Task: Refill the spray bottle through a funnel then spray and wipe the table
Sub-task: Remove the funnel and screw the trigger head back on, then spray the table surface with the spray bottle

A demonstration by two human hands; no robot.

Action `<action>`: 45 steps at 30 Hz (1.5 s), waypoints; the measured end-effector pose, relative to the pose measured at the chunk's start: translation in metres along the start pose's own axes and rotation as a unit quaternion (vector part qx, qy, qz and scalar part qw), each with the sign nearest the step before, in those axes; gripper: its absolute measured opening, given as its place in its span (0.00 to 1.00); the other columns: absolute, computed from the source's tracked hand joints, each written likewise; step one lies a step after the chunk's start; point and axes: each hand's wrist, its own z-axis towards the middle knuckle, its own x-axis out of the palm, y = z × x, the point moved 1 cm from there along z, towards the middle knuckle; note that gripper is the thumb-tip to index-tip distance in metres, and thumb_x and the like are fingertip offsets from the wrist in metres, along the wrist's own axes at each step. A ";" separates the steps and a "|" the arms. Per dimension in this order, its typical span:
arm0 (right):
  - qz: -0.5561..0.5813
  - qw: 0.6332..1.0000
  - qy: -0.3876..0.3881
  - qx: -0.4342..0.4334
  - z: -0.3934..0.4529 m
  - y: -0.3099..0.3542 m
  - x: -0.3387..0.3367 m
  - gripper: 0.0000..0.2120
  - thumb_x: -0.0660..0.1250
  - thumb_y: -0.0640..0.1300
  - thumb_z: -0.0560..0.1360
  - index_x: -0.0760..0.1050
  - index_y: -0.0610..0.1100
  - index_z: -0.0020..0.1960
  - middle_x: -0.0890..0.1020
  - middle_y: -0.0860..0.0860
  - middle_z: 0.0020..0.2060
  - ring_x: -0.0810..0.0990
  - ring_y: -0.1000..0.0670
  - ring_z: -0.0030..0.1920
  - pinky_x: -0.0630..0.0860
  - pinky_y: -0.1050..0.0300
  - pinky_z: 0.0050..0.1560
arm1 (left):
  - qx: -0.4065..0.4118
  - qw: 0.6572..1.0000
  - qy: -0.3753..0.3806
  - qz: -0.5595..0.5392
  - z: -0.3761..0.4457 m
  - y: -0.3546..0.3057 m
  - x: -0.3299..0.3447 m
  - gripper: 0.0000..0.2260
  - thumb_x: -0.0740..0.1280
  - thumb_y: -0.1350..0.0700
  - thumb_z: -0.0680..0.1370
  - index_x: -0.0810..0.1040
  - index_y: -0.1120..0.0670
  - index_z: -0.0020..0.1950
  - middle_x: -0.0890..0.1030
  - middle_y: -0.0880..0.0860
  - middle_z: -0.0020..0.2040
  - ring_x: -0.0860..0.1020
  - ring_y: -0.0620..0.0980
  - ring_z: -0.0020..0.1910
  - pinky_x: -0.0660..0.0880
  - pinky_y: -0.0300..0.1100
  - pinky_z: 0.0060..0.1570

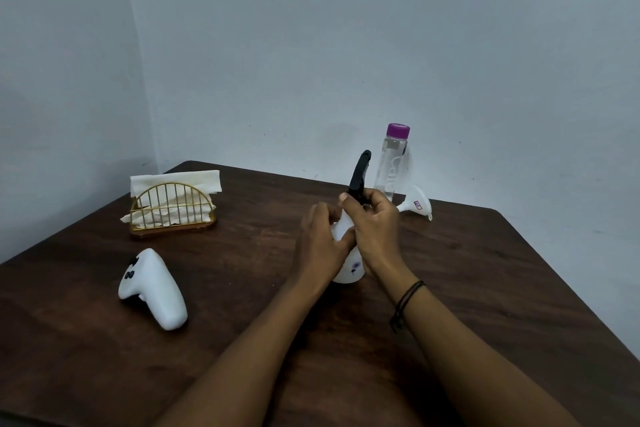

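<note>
left hand gripped white plastic spray bottle body at 9 o'clock | right hand clasped its black trigger head at 12 o'clock

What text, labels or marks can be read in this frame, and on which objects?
Clear water bottle: pale lettering runs down its side, too faint to read for certain.
Funnel: small purple and white sticker, print too small to read.
Spray bottle, held by the left hand and right hand: small dark flower-like mark, no words legible.
White controller: dark buttons only, no text.
</note>
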 end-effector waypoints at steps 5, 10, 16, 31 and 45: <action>-0.025 0.999 0.010 -0.018 -0.002 -0.001 -0.002 0.07 0.69 0.41 0.77 0.80 0.39 0.53 0.86 0.46 0.44 0.85 0.48 0.45 0.82 0.56 0.47 | -0.008 0.999 0.040 0.027 0.003 0.006 0.001 0.22 0.61 0.36 0.71 0.77 0.49 0.54 0.79 0.47 0.49 0.76 0.51 0.55 0.77 0.56 0.52; -0.046 0.998 -0.029 -0.025 -0.001 -0.006 -0.001 0.08 0.72 0.45 0.76 0.80 0.42 0.52 0.86 0.46 0.46 0.85 0.47 0.48 0.82 0.48 0.52 | -0.002 0.997 0.044 0.059 0.001 -0.002 0.001 0.13 0.63 0.47 0.77 0.77 0.52 0.58 0.81 0.50 0.53 0.73 0.53 0.60 0.70 0.55 0.60; -0.057 0.996 -0.056 -0.029 -0.006 -0.001 0.004 0.12 0.73 0.49 0.73 0.76 0.45 0.53 0.84 0.50 0.45 0.84 0.48 0.47 0.81 0.49 0.49 | 0.013 0.999 0.004 0.052 -0.004 -0.009 0.000 0.12 0.66 0.51 0.77 0.79 0.52 0.58 0.83 0.51 0.50 0.73 0.53 0.58 0.73 0.54 0.56; -0.142 0.988 -0.007 0.054 0.013 0.024 -0.014 0.02 0.67 0.38 0.72 0.76 0.39 0.44 0.78 0.45 0.37 0.79 0.46 0.35 0.78 0.55 0.37 | 0.020 0.997 0.030 -0.068 0.001 -0.001 -0.014 0.05 0.68 0.62 0.71 0.83 0.56 0.39 0.84 0.51 0.35 0.78 0.43 0.33 0.76 0.46 0.35; -0.336 0.863 0.219 0.307 0.007 0.088 -0.061 0.08 0.69 0.42 0.74 0.79 0.39 0.51 0.86 0.39 0.50 0.77 0.50 0.25 0.77 0.59 0.30 | -0.120 0.987 -0.046 0.094 0.015 0.032 -0.029 0.09 0.63 0.50 0.72 0.81 0.50 0.37 0.84 0.45 0.38 0.81 0.49 0.38 0.81 0.48 0.42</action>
